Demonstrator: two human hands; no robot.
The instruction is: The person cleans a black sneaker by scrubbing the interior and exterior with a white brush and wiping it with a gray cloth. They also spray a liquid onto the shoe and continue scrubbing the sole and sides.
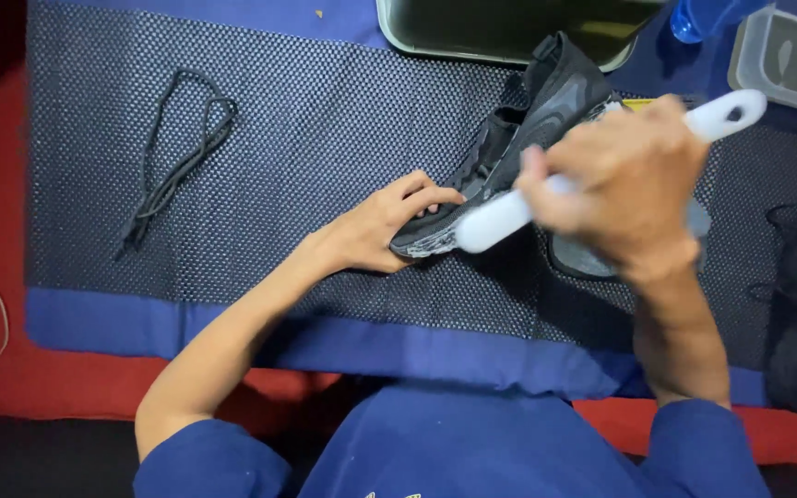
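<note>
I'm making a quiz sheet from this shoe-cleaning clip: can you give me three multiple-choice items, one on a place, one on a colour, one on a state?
1. Where do the loose laces lie?
A. on the dark mesh mat, away from the shoe on the left hand's side
B. inside the metal tray
C. under the shoe

2. What colour is the brush in the right hand?
A. red
B. white
C. green

3. How is the black shoe held?
A. hanging in the air
B. untouched
C. steadied at its toe end by the left hand

Answers: 1 A, the laces lie alone on the mat. 2 B, handle and head show white. 3 C, the fingers rest on the toe end.
</note>
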